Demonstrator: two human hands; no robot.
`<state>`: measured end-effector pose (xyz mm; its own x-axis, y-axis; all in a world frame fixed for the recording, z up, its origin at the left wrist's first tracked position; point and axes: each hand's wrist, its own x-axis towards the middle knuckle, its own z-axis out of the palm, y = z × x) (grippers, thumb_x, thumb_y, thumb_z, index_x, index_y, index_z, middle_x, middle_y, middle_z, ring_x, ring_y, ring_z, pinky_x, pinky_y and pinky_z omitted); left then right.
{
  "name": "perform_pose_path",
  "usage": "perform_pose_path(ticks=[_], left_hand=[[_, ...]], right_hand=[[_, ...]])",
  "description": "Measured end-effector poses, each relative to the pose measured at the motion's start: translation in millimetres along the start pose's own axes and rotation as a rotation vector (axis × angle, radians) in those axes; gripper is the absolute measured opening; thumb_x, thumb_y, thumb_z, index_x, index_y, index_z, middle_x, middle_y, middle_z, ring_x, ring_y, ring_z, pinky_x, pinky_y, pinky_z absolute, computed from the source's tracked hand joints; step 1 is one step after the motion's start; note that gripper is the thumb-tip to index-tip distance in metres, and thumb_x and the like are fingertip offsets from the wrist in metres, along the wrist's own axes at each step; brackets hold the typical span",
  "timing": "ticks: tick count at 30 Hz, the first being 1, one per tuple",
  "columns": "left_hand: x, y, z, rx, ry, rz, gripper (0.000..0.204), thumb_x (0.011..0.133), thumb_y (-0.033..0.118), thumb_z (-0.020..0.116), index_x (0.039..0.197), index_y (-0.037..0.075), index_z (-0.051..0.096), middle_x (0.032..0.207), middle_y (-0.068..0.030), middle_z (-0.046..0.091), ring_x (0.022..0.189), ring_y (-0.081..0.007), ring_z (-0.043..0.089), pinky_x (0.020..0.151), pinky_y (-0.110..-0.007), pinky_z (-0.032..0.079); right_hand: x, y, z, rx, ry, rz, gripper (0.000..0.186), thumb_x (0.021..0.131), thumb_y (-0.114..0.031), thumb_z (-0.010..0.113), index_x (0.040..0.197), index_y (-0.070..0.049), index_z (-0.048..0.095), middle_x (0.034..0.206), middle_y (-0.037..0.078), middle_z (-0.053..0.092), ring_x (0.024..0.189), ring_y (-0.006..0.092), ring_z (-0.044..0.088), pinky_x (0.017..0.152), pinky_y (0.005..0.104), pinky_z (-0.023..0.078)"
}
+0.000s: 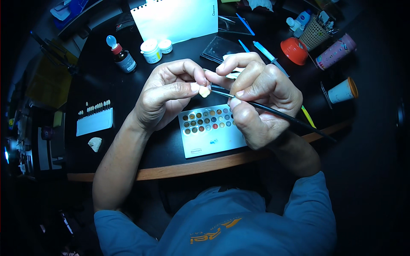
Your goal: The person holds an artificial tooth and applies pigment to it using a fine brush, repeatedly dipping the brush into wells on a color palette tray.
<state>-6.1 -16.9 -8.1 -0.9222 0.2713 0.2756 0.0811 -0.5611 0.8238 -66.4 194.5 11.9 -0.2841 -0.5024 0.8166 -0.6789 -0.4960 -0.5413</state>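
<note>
My left hand [168, 91] pinches a small cream-coloured dental crown [205, 91] between thumb and fingertips. In my right hand [265, 98] is a thin paintbrush [294, 119] with a long black handle, held like a pen. Its fine tip points left and lies at the crown's right side; whether it touches cannot be made out. The fingertips of both hands come close together above the crown. Below them on the table lies a white palette [198, 143] with rows of small wells of brown, grey, blue and red colours, partly covered by my right hand.
A tooth shade guide [95, 122] and a fan-shaped pale piece [95, 144] lie at left. Behind stand a dropper bottle [125, 60], white jars [150, 51] and a spiral pad [177, 21]. Rightward are a red bowl [294, 51], a pink tumbler [337, 51] and a cup [341, 90].
</note>
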Motion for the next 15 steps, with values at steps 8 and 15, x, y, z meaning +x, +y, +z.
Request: perform_pose_path(ticks=[8,15], left_hand=[[-0.5,0.0,1.2,0.001,0.005,0.004,0.015,0.086,0.006,0.068,0.098,-0.001,0.064,0.096,-0.0112,0.065,0.094,-0.0144,0.065,0.092,-0.027,0.050],[-0.1,-0.7,-3.1,0.059,-0.009,0.022,0.014,0.086,0.006,0.069,0.098,0.000,0.065,0.098,-0.0123,0.064,0.095,-0.0149,0.064,0.092,-0.028,0.050]], right_hand=[[-0.1,0.0,-1.8,-0.033,-0.022,-0.019,0.009,0.083,0.006,0.059,0.090,0.003,0.054,0.081,0.014,0.059,0.111,0.0319,0.061,0.096,0.0576,0.059],[-2.0,2.6,-3.2,0.034,-0.019,-0.012,0.011,0.087,-0.002,0.063,0.092,0.002,0.054,0.080,0.013,0.059,0.113,0.0325,0.060,0.098,0.0581,0.057]])
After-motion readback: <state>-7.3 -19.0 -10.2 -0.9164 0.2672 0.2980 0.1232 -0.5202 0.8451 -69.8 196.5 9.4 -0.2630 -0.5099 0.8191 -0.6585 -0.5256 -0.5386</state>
